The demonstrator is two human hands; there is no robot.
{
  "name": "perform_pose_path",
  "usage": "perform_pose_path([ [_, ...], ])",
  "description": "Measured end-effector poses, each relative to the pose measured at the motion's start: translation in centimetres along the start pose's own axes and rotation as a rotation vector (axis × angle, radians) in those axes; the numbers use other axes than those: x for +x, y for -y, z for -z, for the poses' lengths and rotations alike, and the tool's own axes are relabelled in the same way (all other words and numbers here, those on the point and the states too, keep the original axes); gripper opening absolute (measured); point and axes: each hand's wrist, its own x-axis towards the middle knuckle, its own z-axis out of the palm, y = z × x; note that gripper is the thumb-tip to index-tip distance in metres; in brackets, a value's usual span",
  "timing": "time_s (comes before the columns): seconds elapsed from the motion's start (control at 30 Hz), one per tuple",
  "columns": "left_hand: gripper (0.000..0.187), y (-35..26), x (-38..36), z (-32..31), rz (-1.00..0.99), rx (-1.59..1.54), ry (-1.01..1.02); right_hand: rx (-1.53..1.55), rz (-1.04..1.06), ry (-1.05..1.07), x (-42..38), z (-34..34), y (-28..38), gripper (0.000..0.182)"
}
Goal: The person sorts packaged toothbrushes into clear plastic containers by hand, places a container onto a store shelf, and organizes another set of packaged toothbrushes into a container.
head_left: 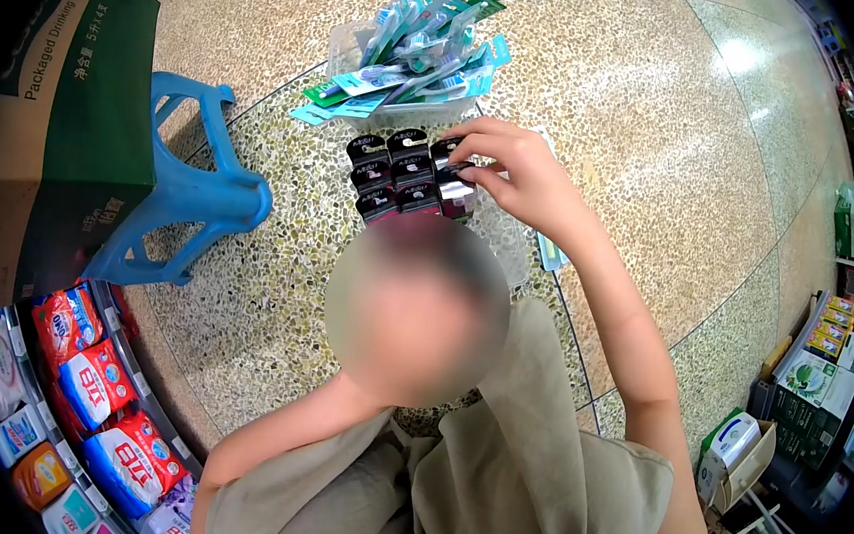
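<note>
Small black hang-tab packs (413, 169) stand in close rows on the speckled floor, with pale lettering on their tabs. My right hand (515, 169) is at the right-hand column, thumb and fingers closed on a black hang-tab pack (447, 152). What the packs contain cannot be made out. My left forearm (300, 420) runs up into a blurred round patch, which hides my left hand and the near end of the rows. Just beyond the packs, a clear plastic bin (429, 115) is heaped with packaged toothbrushes (419, 51).
On the left, a blue plastic stool (207, 189) carries a large drinking-water carton (90, 90). Shelves with red and blue detergent bags (136, 460) line the lower left. A clear plastic tray (504, 248) lies right of the packs. Boxed goods (817, 383) stand along the right.
</note>
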Motion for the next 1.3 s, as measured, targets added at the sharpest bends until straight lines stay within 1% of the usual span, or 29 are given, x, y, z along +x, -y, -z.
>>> perform_pose_path([
  [0.07,0.021,0.6,-0.6,-0.9,0.007,0.020,-0.005,-0.009,-0.024,0.027,-0.1,-0.1,0.0,0.019],
  [0.17,0.021,1.0,-1.0,-1.2,0.001,0.025,-0.013,-0.142,0.056,-0.024,-0.2,0.1,0.5,0.018],
  [0.3,0.020,1.1,-0.7,-0.8,-0.006,0.027,-0.002,-0.202,0.086,-0.040,-0.4,0.2,0.8,0.016],
  [0.37,0.019,1.2,-0.6,-0.7,0.023,-0.022,-0.037,-0.261,0.093,-0.051,-0.4,0.0,0.5,0.016],
  [0.47,0.018,1.6,0.6,0.2,0.050,-0.070,-0.079,-0.227,0.158,-0.259,-0.7,0.5,2.1,0.014],
  [0.57,0.018,2.2,1.7,1.3,0.060,0.020,-0.091,-0.249,0.030,-0.159,-2.8,2.8,3.8,0.014],
  [0.6,0.018,2.4,2.0,1.5,0.079,0.023,-0.101,-0.300,-0.051,-0.080,-3.7,3.6,4.8,0.016],
  [0.7,0.018,3.1,2.0,1.8,0.118,-0.030,-0.164,-0.389,-0.181,0.306,-6.4,4.8,5.6,0.024],
  [0.8,0.018,3.2,2.3,2.3,0.162,-0.085,-0.223,-0.255,-0.109,0.389,-8.8,3.1,5.8,0.041],
  [0.9,0.017,2.8,2.8,3.8,0.190,-0.112,-0.230,-0.269,-0.037,0.412,-10.0,0.6,6.1,0.052],
  [0.93,0.017,2.6,2.9,4.5,0.212,-0.120,-0.232,-0.245,0.009,0.391,-10.5,-0.3,5.6,0.054],
  [1.03,0.017,2.3,3.0,6.8,0.297,-0.214,-0.244,-0.210,0.001,0.277,-11.3,-2.0,5.1,0.042],
  [1.13,0.018,2.4,2.8,9.5,0.347,-0.246,-0.248,-0.093,0.063,0.084,-11.0,-2.7,3.9,0.031],
  [1.23,0.018,2.5,2.1,11.8,0.401,-0.230,-0.256,-0.086,0.006,0.032,-9.6,-1.6,2.6,0.033],
  [1.3,0.017,2.8,1.7,12.3,0.425,-0.227,-0.261,-0.024,-0.094,0.021,-8.5,-1.2,2.1,0.037],
])
